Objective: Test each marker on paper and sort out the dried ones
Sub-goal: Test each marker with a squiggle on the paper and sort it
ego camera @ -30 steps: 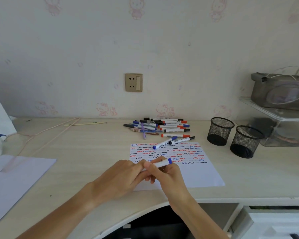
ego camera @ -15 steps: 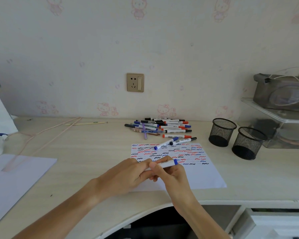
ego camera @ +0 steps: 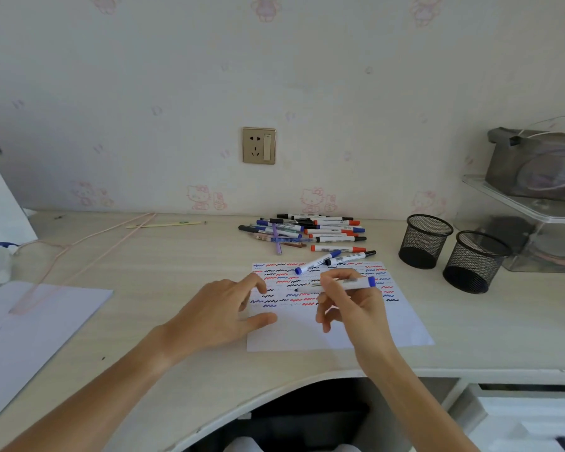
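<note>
Two hands show at center frame: the left hand (ego camera: 222, 316) and the right hand (ego camera: 356, 308), which holds one blue-ended marker (ego camera: 343, 284). Two loose markers, one blue-capped (ego camera: 317, 262) and one black-capped (ego camera: 351, 257), lie at the top edge of one scribbled test sheet (ego camera: 405, 324). One marker pile (ego camera: 310, 233) sits behind; its count cannot be told. Two black mesh pen cups (ego camera: 424, 241) stand at right. One blank paper sheet (ego camera: 30, 334) lies at left. One wall socket (ego camera: 258, 145) is at upper center.

Left hand (ego camera: 224, 313) spread, right hand (ego camera: 353, 305) pinching
</note>
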